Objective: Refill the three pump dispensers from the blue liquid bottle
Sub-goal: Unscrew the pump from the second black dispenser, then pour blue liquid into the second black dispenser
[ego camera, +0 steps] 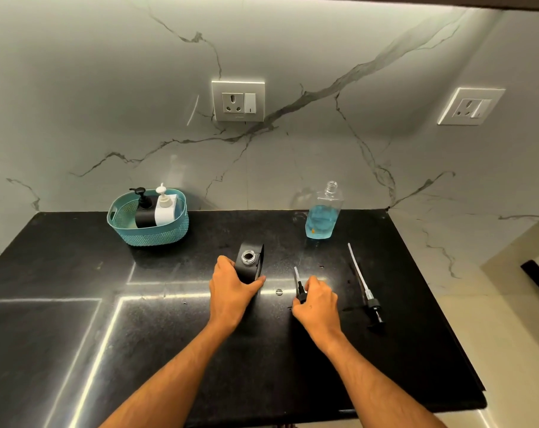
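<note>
While the left hand grips the unlabelled black dispenser, the right hand pinches its pump.

The left hand covers the black dispenser's lower body. The right hand hides most of a pump head. The basket conceals the bases of 2 dispensers; a small object beside it is possibly a cap.

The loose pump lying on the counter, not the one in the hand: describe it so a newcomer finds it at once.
On the black countertop, look right of the right hand and in front of the blue liquid bottle. The loose pump lies flat there by itself, black head toward the camera and its long clear tube pointing toward the wall. No hand touches it.
</note>
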`<act>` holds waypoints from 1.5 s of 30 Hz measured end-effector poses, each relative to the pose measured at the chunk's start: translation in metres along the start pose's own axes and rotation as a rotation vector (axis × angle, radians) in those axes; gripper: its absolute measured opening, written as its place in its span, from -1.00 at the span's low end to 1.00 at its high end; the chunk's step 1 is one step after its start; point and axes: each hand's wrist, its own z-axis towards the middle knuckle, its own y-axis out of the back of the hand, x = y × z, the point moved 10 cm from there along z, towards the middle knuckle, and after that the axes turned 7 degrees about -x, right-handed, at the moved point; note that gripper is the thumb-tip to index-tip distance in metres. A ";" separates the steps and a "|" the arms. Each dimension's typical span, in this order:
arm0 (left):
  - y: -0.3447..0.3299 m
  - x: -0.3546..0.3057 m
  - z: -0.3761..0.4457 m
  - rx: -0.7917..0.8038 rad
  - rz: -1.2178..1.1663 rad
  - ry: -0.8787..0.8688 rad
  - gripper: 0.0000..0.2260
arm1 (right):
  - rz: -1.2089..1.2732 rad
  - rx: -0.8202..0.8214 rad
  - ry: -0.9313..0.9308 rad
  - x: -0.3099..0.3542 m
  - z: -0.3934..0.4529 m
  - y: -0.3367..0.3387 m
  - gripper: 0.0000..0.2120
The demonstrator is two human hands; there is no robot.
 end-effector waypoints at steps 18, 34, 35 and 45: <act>-0.016 0.010 -0.018 0.063 0.067 0.034 -0.26 | -0.029 0.061 0.029 -0.005 -0.001 -0.023 -0.70; -0.033 0.010 -0.008 0.242 -0.150 -0.038 0.15 | -0.010 -0.054 0.071 0.007 0.019 -0.001 -0.65; -0.034 0.012 -0.006 0.247 -0.166 -0.037 0.16 | -0.006 -0.070 0.072 0.007 0.022 0.002 -0.65; -0.046 0.023 0.008 0.434 -0.225 -0.091 0.27 | 0.227 -0.269 0.033 0.004 0.064 0.039 -0.55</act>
